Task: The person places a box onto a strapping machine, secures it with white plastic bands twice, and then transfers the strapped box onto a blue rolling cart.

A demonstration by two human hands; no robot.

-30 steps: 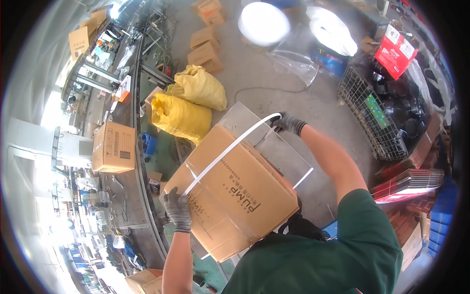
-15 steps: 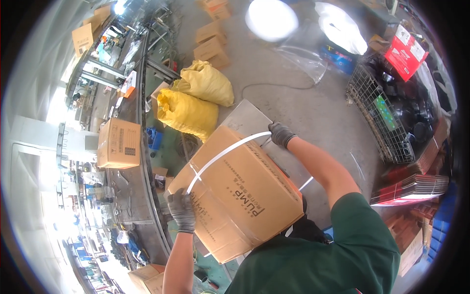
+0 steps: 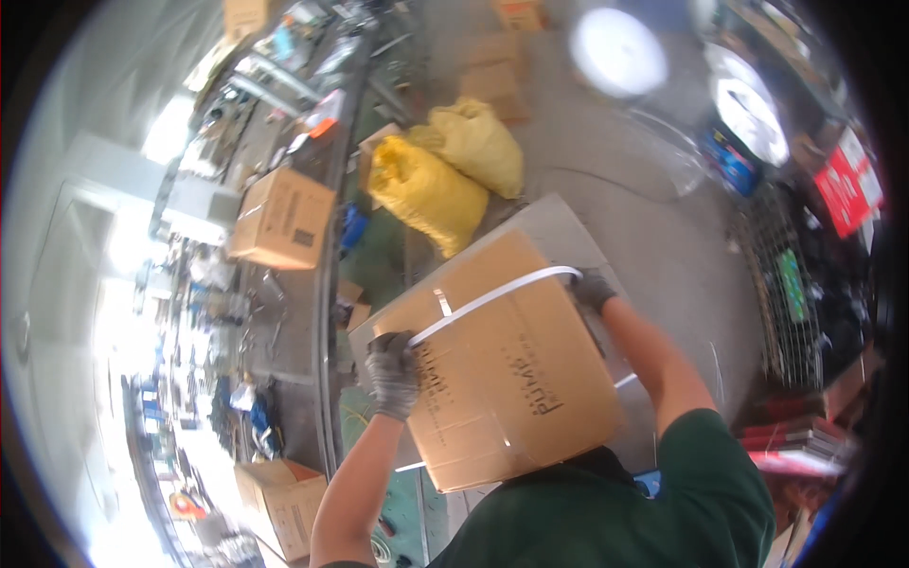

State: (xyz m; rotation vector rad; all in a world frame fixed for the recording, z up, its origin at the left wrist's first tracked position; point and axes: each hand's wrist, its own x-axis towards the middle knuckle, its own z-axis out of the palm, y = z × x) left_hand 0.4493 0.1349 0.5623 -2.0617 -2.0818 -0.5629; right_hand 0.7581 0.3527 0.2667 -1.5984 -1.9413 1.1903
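We have the white strap (image 3: 492, 301) laid across the box (image 3: 516, 383), worktop (image 3: 561, 225) beneath it, left hand (image 3: 391, 372) clamped on strap at box's left edge, right hand (image 3: 594, 290) likewise at its right, no join visible.

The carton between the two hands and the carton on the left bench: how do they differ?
The near carton looks larger than the bench carton, perhaps partly because it is closer. A white strap runs over the near carton; none is visible on the bench carton. Both are brown cardboard with dark print.
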